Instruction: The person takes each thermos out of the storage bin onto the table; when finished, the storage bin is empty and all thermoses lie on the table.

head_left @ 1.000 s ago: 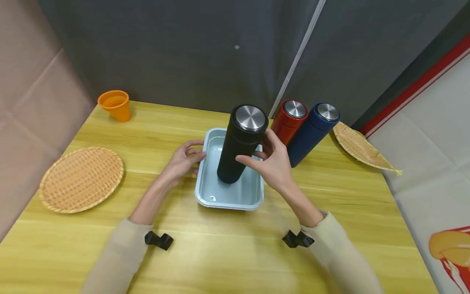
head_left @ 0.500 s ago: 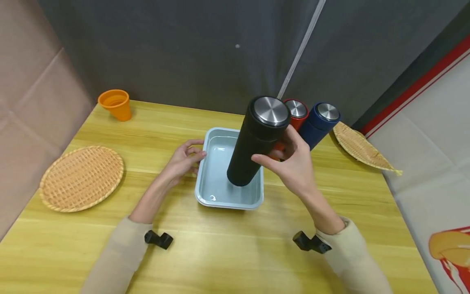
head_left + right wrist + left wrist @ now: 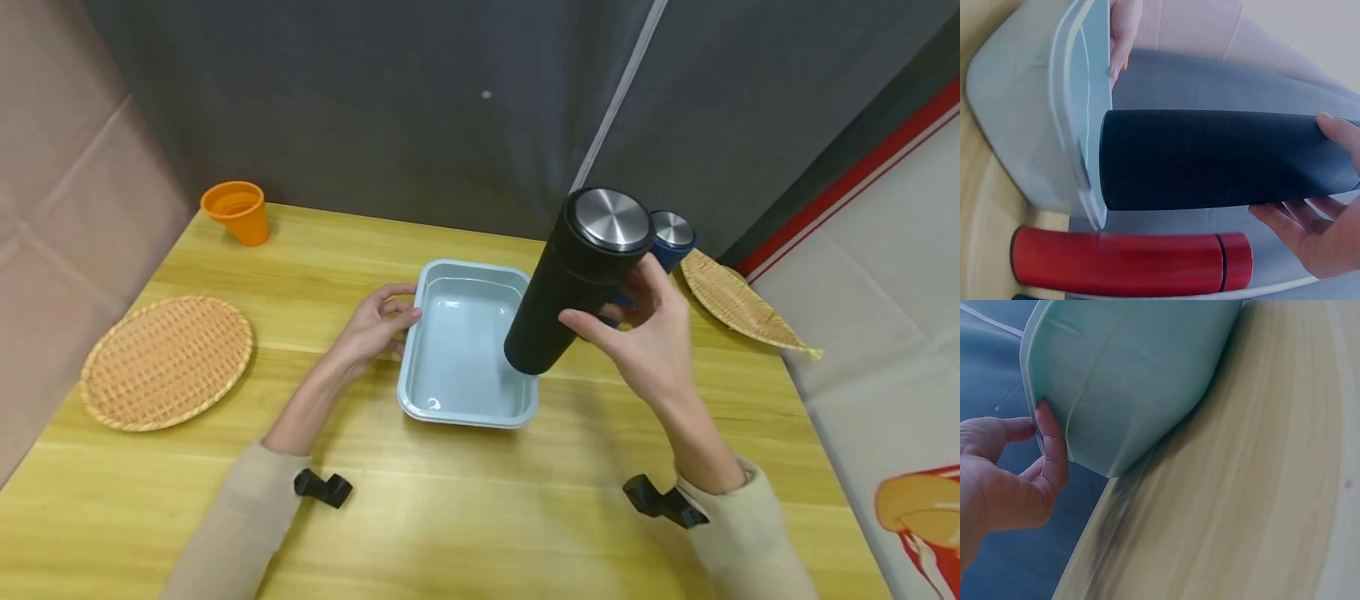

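Observation:
My right hand (image 3: 651,337) grips a black thermos (image 3: 573,279) near its steel-topped upper end, thumb on one side and fingers on the other. The thermos leans, its base overlapping the right rim of a light blue plastic bin (image 3: 461,354) in the head view. From the right wrist, the base of the black thermos (image 3: 1210,159) shows just above the bin's rim (image 3: 1063,94). On the opposite side, my left hand (image 3: 375,327) pinches the rim; in the left wrist view its thumb and fingers (image 3: 1052,440) lie on either side of the bin's wall (image 3: 1129,381).
A red thermos (image 3: 1129,262) stands beside the bin, hidden in the head view behind the black one. A blue thermos (image 3: 672,233) stands behind my right hand. Woven trays lie left (image 3: 167,362) and right (image 3: 738,296). An orange cup (image 3: 238,212) sits at the back left corner.
My right hand has lifted the black thermos and carried it to the right, from over the bin's middle to its right rim. The left hand stays at the rim.

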`<state>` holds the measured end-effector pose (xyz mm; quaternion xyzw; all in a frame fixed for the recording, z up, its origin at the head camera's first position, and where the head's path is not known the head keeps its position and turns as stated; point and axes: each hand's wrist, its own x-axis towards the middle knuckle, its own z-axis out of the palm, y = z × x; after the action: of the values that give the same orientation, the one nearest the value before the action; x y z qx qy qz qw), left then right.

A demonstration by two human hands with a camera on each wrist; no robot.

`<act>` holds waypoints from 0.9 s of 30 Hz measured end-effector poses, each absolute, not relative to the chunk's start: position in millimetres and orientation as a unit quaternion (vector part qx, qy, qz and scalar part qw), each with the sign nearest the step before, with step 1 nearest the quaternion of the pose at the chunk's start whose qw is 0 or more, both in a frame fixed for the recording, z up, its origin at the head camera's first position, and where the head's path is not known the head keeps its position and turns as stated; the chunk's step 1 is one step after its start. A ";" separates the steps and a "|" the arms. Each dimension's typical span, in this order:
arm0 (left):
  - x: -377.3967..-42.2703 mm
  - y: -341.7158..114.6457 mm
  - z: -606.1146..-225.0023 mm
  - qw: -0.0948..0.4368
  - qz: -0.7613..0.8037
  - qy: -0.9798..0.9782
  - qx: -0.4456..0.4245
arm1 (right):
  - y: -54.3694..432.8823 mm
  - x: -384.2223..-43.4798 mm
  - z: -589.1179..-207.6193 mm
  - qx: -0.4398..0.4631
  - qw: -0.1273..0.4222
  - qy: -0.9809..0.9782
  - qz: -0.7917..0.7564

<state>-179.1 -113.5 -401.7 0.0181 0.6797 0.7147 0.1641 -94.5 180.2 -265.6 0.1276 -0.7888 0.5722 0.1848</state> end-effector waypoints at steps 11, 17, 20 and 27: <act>-179.4 -111.9 -403.2 0.166 0.716 0.678 0.021 | 211.1 -86.7 -273.8 0.106 0.209 -0.758 0.608; -179.3 -112.7 -403.1 0.167 0.717 0.676 0.018 | 224.1 -88.3 -280.1 0.092 0.214 -0.757 0.610; -179.4 -113.6 -402.9 0.167 0.719 0.675 0.019 | 230.6 -90.1 -284.8 0.085 0.216 -0.750 0.620; -179.8 -114.6 -402.9 0.171 0.716 0.677 0.023 | 248.4 -91.2 -297.8 0.062 0.228 -0.733 0.637</act>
<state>-179.8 -114.6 -402.9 0.0226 0.6769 0.7156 0.1712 -91.2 248.4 -297.8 0.0624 -0.7333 0.6374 0.2284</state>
